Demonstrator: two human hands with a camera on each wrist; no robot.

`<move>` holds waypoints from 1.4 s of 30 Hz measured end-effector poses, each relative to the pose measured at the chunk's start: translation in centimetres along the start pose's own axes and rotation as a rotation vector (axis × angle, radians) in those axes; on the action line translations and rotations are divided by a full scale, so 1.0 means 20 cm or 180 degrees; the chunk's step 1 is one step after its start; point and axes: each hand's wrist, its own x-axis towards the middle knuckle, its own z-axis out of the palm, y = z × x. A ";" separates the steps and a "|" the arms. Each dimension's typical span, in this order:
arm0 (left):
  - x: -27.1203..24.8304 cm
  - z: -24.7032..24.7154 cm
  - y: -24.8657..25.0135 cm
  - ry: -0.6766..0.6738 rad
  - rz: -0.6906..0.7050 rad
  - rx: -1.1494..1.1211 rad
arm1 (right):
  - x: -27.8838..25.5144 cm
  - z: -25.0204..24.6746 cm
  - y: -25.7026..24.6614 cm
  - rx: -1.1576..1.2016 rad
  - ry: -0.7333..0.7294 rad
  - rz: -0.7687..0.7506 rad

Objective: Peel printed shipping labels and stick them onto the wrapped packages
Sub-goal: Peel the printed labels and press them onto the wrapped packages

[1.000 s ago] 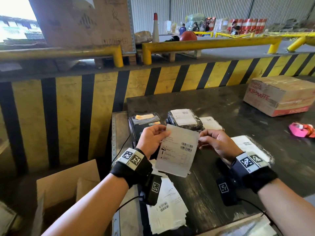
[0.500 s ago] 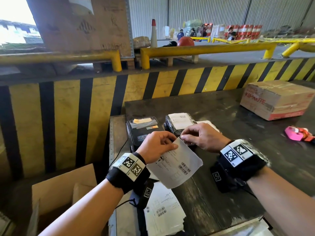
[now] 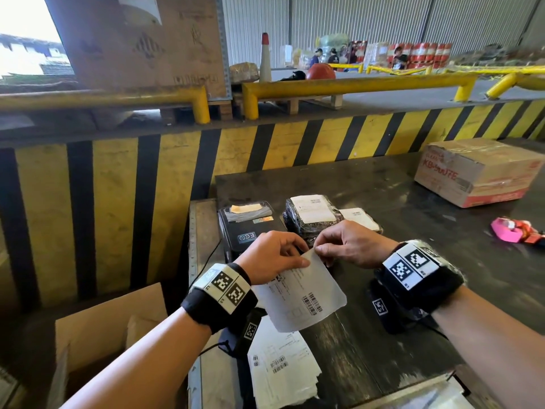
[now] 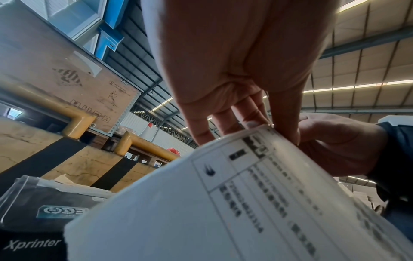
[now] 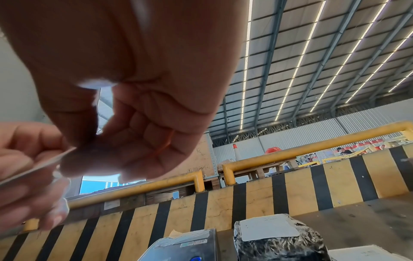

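A white printed shipping label (image 3: 300, 293) (image 4: 223, 203) hangs above the dark table's near edge. My left hand (image 3: 272, 255) (image 4: 236, 109) pinches its upper left edge. My right hand (image 3: 348, 246) (image 5: 125, 134) pinches the top corner with thumb and forefinger; the label's thin edge (image 5: 40, 167) shows between both hands. Behind them sits a black wrapped package (image 3: 312, 218) (image 5: 277, 238) with a white label on top, and a second labelled package (image 3: 359, 218) lies to its right.
A black label printer (image 3: 247, 228) (image 4: 44, 208) stands left of the packages. Used label sheets (image 3: 280, 370) lie at the table's near edge. An open carton (image 3: 100, 335) sits low left, a taped box (image 3: 477, 172) and pink tape dispenser (image 3: 513, 230) far right. A yellow-black barrier (image 3: 265, 149) runs behind.
The label has tipped from upright to tilted lower. My right hand moved from its right edge to the top corner, close beside my left hand.
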 end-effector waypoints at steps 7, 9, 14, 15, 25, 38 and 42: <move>0.00 0.00 0.01 -0.0015 0.0021 0.0103 | -0.02 0.00 -0.01 0.0194 0.0029 -0.0087; 0.00 0.01 0.01 -0.0010 0.0007 0.0160 | -0.02 -0.01 -0.01 0.0235 -0.0004 -0.0082; 0.01 0.01 0.01 -0.0022 0.0012 0.0185 | -0.04 -0.01 -0.01 0.0417 -0.0067 -0.0064; 0.01 0.01 0.01 -0.0028 0.0013 0.0183 | -0.04 0.00 -0.01 0.0503 -0.0058 -0.0071; 0.02 0.07 0.01 0.1159 0.0208 0.0075 | -0.06 0.12 0.04 0.1789 0.0903 -0.0071; 0.05 0.15 0.08 0.0621 -0.0401 -0.1526 | -0.06 0.21 0.06 0.2064 0.1317 -0.0014; 0.04 0.16 0.07 0.0700 -0.0371 -0.1531 | -0.07 0.22 0.06 0.2058 0.1367 0.0071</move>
